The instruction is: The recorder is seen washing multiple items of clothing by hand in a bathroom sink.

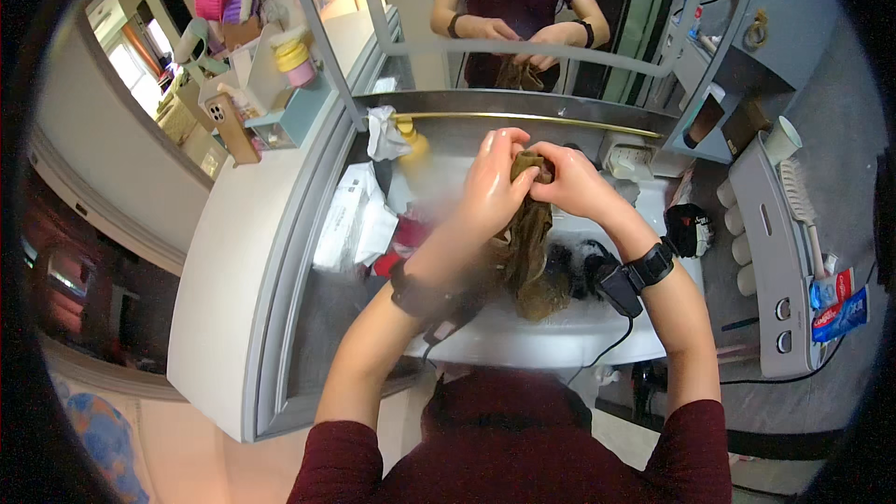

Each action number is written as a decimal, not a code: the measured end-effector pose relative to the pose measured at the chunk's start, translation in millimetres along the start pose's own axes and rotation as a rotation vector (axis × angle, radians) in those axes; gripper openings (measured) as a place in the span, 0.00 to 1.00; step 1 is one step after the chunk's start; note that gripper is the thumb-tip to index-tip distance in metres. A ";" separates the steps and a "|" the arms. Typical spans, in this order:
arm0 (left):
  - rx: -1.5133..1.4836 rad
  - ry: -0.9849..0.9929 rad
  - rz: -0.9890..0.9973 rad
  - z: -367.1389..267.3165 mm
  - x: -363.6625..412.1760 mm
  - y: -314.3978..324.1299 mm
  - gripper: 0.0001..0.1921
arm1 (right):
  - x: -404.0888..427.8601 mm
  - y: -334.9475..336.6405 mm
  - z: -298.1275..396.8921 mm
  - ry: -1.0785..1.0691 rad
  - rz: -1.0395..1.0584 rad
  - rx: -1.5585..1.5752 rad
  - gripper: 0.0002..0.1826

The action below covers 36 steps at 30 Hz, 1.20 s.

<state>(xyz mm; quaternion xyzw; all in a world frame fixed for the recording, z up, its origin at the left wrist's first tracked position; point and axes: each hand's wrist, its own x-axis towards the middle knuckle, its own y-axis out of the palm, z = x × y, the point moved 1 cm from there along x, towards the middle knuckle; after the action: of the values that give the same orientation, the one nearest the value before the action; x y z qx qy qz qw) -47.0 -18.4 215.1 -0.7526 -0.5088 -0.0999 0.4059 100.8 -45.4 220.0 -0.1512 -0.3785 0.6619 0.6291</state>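
A wet brown cloth garment (528, 241), perhaps a sock, hangs from both hands over the white washbasin (490, 336). My left hand (493, 185) pinches its upper end from the left, with thumb and fingers near the rolled edge. Opposite it, my right hand (570, 182) grips the same edge between thumb and fingers. Both hands look wet. Below the garment, dark cloth (560, 269) lies in the basin among some suds. A blurred smear hides part of my left wrist and the basin's left side.
A yellow pump bottle (413, 143) and a white package (346, 217) stand left of the basin. A soap dish (630, 157) sits at the back right. Rightward are a grey holder (777, 259), a brush (798, 196) and toothpaste tubes (840, 315). A mirror (413, 7) rises behind.
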 end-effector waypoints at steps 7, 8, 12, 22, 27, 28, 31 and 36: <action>-0.371 0.006 -0.036 22.3 -14.7 22.8 0.49 | 0.6 -45.5 35.2 -0.084 -0.242 0.202 0.14; -0.423 -0.110 0.068 26.9 -20.6 31.2 0.56 | 1.7 -55.9 42.2 -0.084 -0.250 0.244 0.14; -0.109 -0.178 0.234 66.3 -47.0 75.6 0.57 | -10.6 -102.8 70.6 -0.062 -0.369 0.382 0.13; -0.256 -0.441 0.198 146.3 -130.2 208.6 0.21 | -85.2 -122.8 -13.8 0.180 -0.509 0.354 0.14; -0.906 -1.103 0.087 72.1 -98.5 162.9 0.16 | -187.0 -106.7 -129.2 0.524 -0.587 0.382 0.17; -0.913 -0.989 0.099 84.3 -101.8 164.2 0.16 | -202.4 -90.8 -150.6 0.551 -0.592 0.472 0.18; -0.888 -0.947 0.053 104.4 -109.8 170.5 0.16 | -248.6 -32.6 -222.0 0.691 -0.563 0.532 0.20; -0.932 -0.835 0.025 91.2 -96.7 168.0 0.15 | -281.9 72.2 -299.6 0.817 -0.273 0.525 0.23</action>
<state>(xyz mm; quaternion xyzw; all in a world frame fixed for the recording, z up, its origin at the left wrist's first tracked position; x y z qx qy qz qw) 26.6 -45.3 15.7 -0.8320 -0.5187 -0.0040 -0.1968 297.5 -213.7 -107.8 -0.1838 0.0616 0.5333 0.8234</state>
